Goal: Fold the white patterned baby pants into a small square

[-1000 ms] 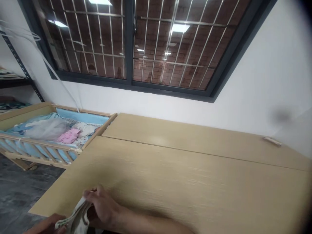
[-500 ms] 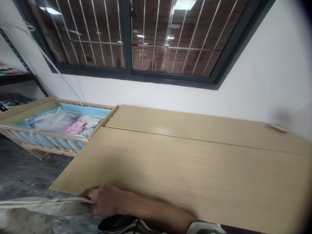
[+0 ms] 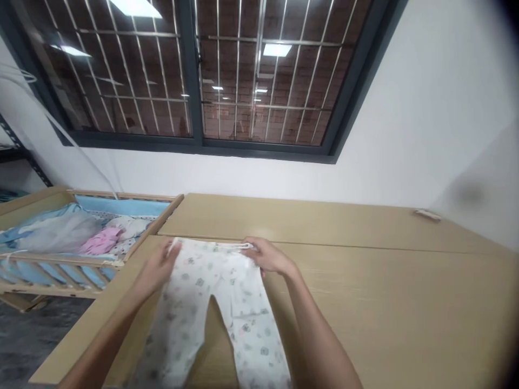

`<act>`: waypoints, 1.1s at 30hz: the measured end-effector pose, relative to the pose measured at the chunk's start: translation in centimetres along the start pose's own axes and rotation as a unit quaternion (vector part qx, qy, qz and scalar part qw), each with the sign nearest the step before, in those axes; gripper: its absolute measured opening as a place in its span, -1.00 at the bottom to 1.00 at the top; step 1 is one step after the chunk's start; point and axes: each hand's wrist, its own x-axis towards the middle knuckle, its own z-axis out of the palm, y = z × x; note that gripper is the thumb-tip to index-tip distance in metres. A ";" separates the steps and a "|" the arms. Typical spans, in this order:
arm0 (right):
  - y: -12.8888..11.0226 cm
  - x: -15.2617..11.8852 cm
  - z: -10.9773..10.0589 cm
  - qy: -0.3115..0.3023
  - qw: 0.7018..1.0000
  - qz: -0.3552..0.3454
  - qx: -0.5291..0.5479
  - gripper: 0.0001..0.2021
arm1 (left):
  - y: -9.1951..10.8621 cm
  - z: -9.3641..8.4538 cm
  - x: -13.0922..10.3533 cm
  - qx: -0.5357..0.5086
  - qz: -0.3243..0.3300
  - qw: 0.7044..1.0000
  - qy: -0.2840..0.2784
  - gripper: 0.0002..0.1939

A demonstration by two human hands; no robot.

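Where the two panels of the tabletop (image 3: 365,281) meet, we see a pair of small printed baby trousers (image 3: 211,308) lying flat, the waistband toward the window (image 3: 194,81) and both legs running back toward us. Our left hand (image 3: 158,265) rests on the waistband's left corner, fingers laid over the cloth, though we cannot tell if that grip is clenched. Our right hand (image 3: 267,256) pinches the waistband's right corner, grasping the fabric. Left of the trousers a wooden crib (image 3: 60,254) stands against the tabletop's edge, with blue and pink bedding inside. Far right of the trousers, near the wall, lies a small flat object (image 3: 427,215)
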 end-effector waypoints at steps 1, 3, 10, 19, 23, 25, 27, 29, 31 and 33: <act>1.6 0.2 -0.9 0.014 0.999 0.006 -0.031 -0.82 | 0.3 2.4 1.2 -0.007 0.011 0.999 -0.035 -0.57; 4.9 0.7 -2.0 0.039 0.993 0.026 -0.105 -0.84 | 0.5 6.9 2.7 -0.003 0.011 0.998 -0.068 -0.62; 13.7 2.7 -1.1 0.156 0.956 0.090 -0.233 -0.85 | -1.3 17.2 2.2 0.060 -0.016 0.991 -0.117 -0.71; 18.7 5.2 -0.2 0.224 0.918 0.052 -0.323 -0.56 | -3.0 22.5 5.6 0.181 -0.010 0.977 -0.112 -0.76; 19.7 7.6 -1.2 0.220 0.901 0.050 -0.371 -0.60 | -3.4 23.8 7.3 0.225 -0.011 0.969 -0.100 -0.74; 20.0 8.7 -1.7 0.220 0.891 0.055 -0.393 -0.63 | -3.5 24.4 8.0 0.245 -0.011 0.965 -0.092 -0.72; 20.2 9.8 -2.1 0.222 0.881 0.063 -0.412 -0.65 | -3.5 24.8 8.8 0.262 -0.011 0.961 -0.086 -0.69; 20.4 10.6 -2.5 0.224 0.873 0.073 -0.427 -0.66 | -3.5 25.2 9.7 0.276 -0.015 0.957 -0.082 -0.67; 20.6 11.3 -2.8 0.224 0.866 0.082 -0.439 -0.67 | -3.5 25.6 10.6 0.287 -0.025 0.954 -0.081 -0.65; 20.6 11.8 -3.2 0.223 0.862 0.092 -0.447 -0.69 | -3.5 26.0 11.5 0.294 -0.036 0.952 -0.081 -0.63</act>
